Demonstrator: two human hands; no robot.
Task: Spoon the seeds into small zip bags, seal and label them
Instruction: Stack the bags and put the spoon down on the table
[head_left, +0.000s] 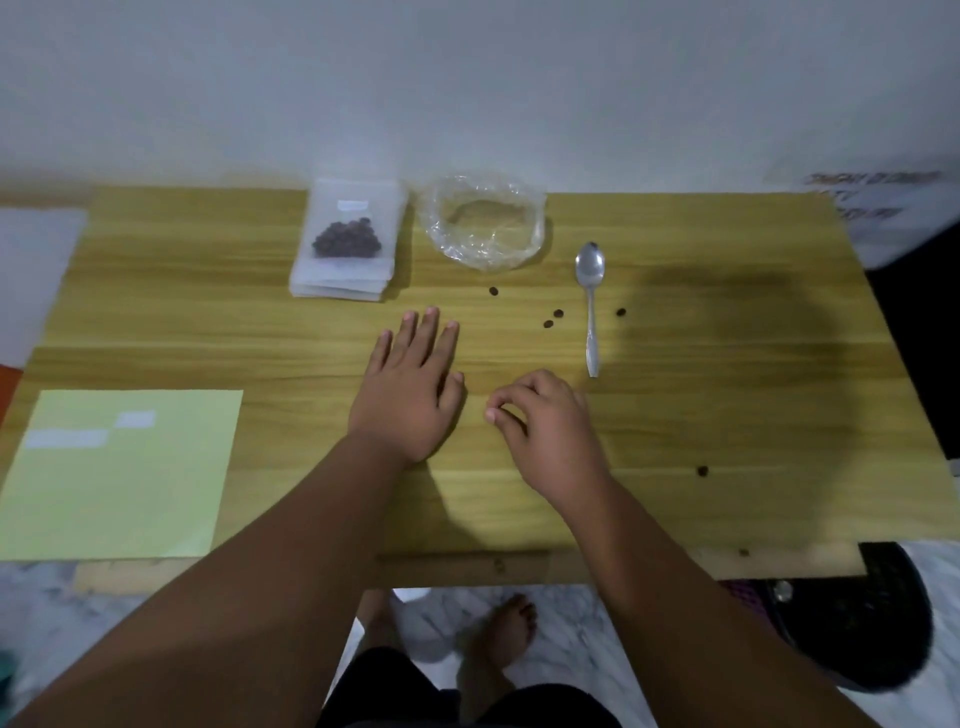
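Now resting left hand flat, right hand curled, contents unclear; pinch tiny, roll-prone seeds beyond it singly.

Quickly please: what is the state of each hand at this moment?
Left hand: open, lying flat on the table, holding nothing.
Right hand: fingers curled as in a pinch; whether they hold anything cannot be told.

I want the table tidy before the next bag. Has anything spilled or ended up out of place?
Yes. Loose seeds lie scattered on the table: one in front of the clear plastic bag, two just left of the spoon, one right of it, one alone near the front right edge.
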